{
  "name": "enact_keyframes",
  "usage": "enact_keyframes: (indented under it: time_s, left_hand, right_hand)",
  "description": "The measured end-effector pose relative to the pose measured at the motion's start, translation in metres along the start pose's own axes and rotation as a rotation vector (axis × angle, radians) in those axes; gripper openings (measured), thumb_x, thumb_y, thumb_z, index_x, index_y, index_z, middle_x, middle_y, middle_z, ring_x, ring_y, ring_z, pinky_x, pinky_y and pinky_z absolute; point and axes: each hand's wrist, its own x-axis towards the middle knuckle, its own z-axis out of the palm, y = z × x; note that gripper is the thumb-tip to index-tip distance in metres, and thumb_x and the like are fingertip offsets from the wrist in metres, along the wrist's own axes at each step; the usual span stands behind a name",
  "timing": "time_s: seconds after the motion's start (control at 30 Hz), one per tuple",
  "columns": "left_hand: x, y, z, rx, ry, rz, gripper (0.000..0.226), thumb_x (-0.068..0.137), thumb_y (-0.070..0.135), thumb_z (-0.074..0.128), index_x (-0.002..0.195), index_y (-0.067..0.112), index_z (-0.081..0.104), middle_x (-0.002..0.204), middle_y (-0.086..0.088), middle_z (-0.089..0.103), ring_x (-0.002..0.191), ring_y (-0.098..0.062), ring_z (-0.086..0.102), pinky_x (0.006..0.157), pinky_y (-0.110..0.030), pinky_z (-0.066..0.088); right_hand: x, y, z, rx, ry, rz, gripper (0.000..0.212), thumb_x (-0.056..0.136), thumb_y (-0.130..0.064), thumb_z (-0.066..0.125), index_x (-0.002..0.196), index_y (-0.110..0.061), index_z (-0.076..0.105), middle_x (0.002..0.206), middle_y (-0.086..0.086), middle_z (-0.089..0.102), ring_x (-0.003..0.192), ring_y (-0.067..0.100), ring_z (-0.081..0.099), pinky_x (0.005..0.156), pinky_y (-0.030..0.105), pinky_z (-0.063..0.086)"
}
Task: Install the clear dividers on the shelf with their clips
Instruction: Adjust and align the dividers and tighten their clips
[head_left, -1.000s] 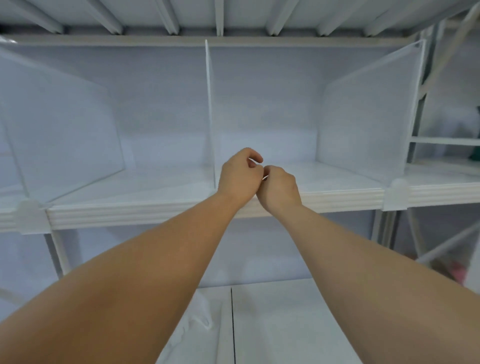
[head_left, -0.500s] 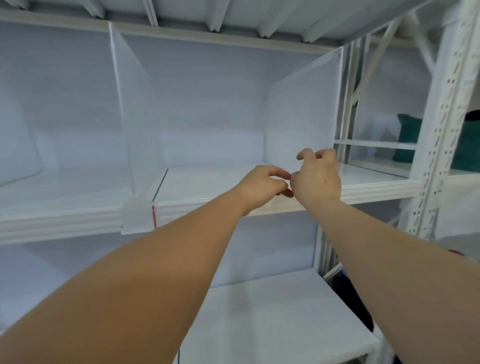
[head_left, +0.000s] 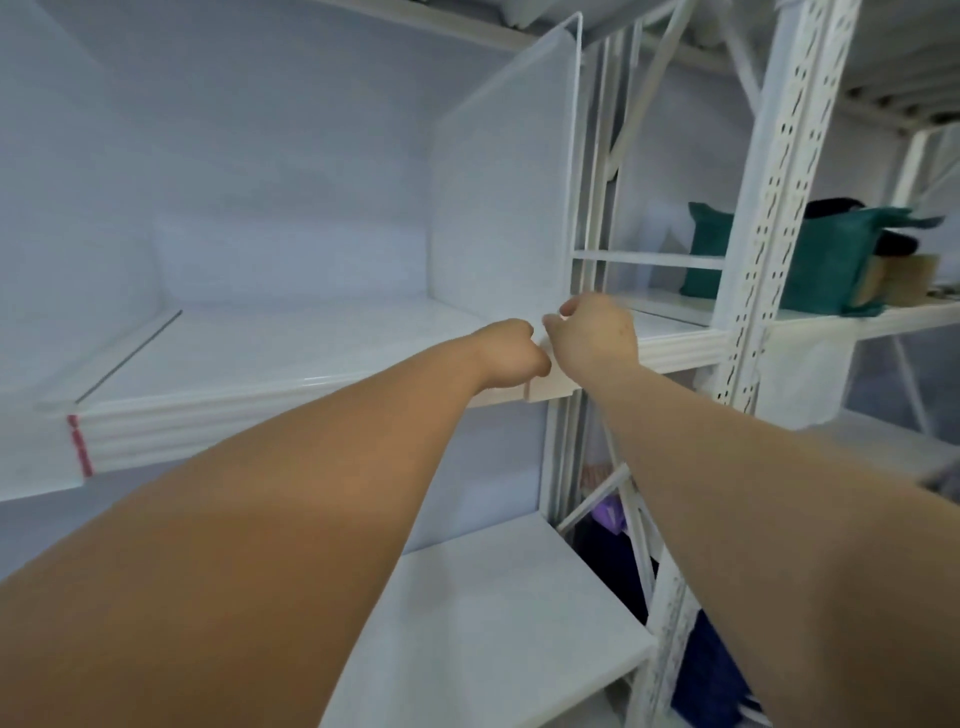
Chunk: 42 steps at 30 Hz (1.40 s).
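Grip unclear on both sides: left hand (head_left: 511, 356) is a curled fist against the front lip of the shelf (head_left: 260, 410), contents hidden. Right hand (head_left: 595, 335) is blurred, fingers curled at the lower front corner of the clear divider (head_left: 498, 208); can't tell if it pinches anything. Hands sit just beside each other, directly above the white clip (head_left: 550, 387) on the shelf lip under the divider's front edge.

Far left of the divider: second clip (head_left: 47, 452) with a red stripe, and a thin dark line (head_left: 127, 358) running back from it across the shelf top. Between that line and the divider: a wide open bay.

Divider stands upright, its top corner close under the shelf above. Just right of it: frame braces (head_left: 597, 156), then the perforated upright (head_left: 769, 208). Further right: teal bag (head_left: 831, 260) on the neighbouring shelf. Below the divider: lower shelf (head_left: 493, 623).
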Motion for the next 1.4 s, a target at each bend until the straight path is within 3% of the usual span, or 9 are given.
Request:
enact_keyframes:
  time_s: [0.1, 0.17, 0.3, 0.4, 0.57, 0.77, 0.93, 1.1, 1.4]
  left_hand:
    - [0.013, -0.002, 0.002, 0.005, -0.059, 0.002, 0.066, 0.087, 0.022, 0.057, 0.146, 0.013, 0.030, 0.150, -0.004, 0.039, 0.134, -0.025, 0.040, 0.107, -0.037, 0.038]
    - [0.023, -0.006, 0.004, 0.041, -0.053, 0.022, 0.067, 0.084, 0.022, 0.058, 0.146, 0.021, 0.033, 0.148, 0.001, 0.042, 0.135, -0.024, 0.038, 0.110, -0.041, 0.035]
    - [0.036, -0.009, 0.003, 0.161, -0.015, 0.031, 0.060, 0.087, 0.018, 0.059, 0.144, 0.017, 0.038, 0.144, -0.001, 0.048, 0.133, -0.024, 0.043, 0.108, -0.031, 0.034]
    - [0.038, -0.015, -0.001, 0.103, -0.034, 0.028, 0.062, 0.087, 0.014, 0.059, 0.145, 0.015, 0.038, 0.144, 0.000, 0.049, 0.132, -0.018, 0.045, 0.104, -0.024, 0.032]
    - [0.042, -0.015, 0.004, 0.264, -0.011, 0.049, 0.060, 0.084, 0.031, 0.062, 0.140, 0.032, 0.041, 0.140, 0.001, 0.051, 0.129, -0.026, 0.045, 0.109, -0.040, 0.036]
    - [0.046, -0.017, 0.009, 0.348, 0.010, 0.037, 0.049, 0.081, 0.031, 0.062, 0.128, 0.028, 0.046, 0.128, -0.001, 0.058, 0.117, -0.028, 0.053, 0.103, -0.042, 0.041]
    - [0.047, -0.016, 0.009, 0.272, -0.002, 0.031, 0.059, 0.073, 0.031, 0.068, 0.129, 0.029, 0.047, 0.129, 0.002, 0.057, 0.119, -0.027, 0.053, 0.104, -0.044, 0.040]
    - [0.051, -0.017, 0.004, 0.216, -0.007, 0.056, 0.053, 0.081, 0.018, 0.066, 0.131, 0.017, 0.048, 0.131, -0.002, 0.057, 0.119, -0.025, 0.052, 0.097, -0.031, 0.041]
    - [0.048, -0.013, 0.002, 0.286, -0.074, 0.098, 0.044, 0.086, 0.014, 0.061, 0.128, 0.015, 0.050, 0.128, -0.007, 0.059, 0.119, -0.026, 0.053, 0.101, -0.035, 0.040]
  right_hand:
    - [0.006, 0.002, 0.006, 0.056, 0.050, 0.008, 0.033, 0.095, -0.016, 0.048, 0.127, -0.011, 0.050, 0.121, 0.014, 0.059, 0.107, 0.030, 0.058, 0.078, 0.032, 0.042]
    - [0.011, -0.001, 0.007, 0.091, 0.048, 0.013, 0.033, 0.095, -0.014, 0.047, 0.128, -0.011, 0.050, 0.123, 0.014, 0.058, 0.108, 0.030, 0.058, 0.078, 0.032, 0.043]
    - [0.024, -0.003, 0.013, 0.058, 0.037, -0.014, 0.020, 0.095, -0.015, 0.045, 0.109, -0.008, 0.058, 0.118, 0.016, 0.061, 0.108, 0.031, 0.058, 0.074, 0.028, 0.039]
    - [0.032, 0.000, 0.021, 0.035, 0.029, -0.001, 0.024, 0.095, -0.011, 0.045, 0.115, -0.005, 0.057, 0.116, 0.015, 0.061, 0.108, 0.030, 0.058, 0.073, 0.027, 0.038]
    - [0.035, 0.007, 0.034, -0.026, 0.037, 0.013, 0.027, 0.092, -0.008, 0.045, 0.118, -0.008, 0.054, 0.117, 0.014, 0.060, 0.117, 0.032, 0.050, 0.076, 0.030, 0.038]
    - [0.038, 0.007, 0.037, -0.078, -0.055, 0.023, 0.030, 0.089, -0.012, 0.052, 0.118, -0.004, 0.052, 0.124, 0.016, 0.056, 0.118, 0.034, 0.051, 0.089, 0.036, 0.045]
    - [0.045, 0.005, 0.034, -0.086, -0.074, 0.076, 0.027, 0.086, -0.012, 0.054, 0.112, -0.005, 0.054, 0.118, 0.015, 0.059, 0.109, 0.033, 0.057, 0.077, 0.033, 0.042]
    - [0.039, 0.005, 0.042, -0.044, -0.003, 0.073, 0.030, 0.086, -0.013, 0.054, 0.116, -0.007, 0.053, 0.120, 0.012, 0.059, 0.112, 0.031, 0.056, 0.077, 0.032, 0.041]
    - [0.036, 0.005, 0.049, -0.002, 0.097, 0.101, 0.027, 0.086, -0.016, 0.055, 0.112, -0.009, 0.057, 0.113, 0.011, 0.062, 0.106, 0.030, 0.059, 0.073, 0.033, 0.040]
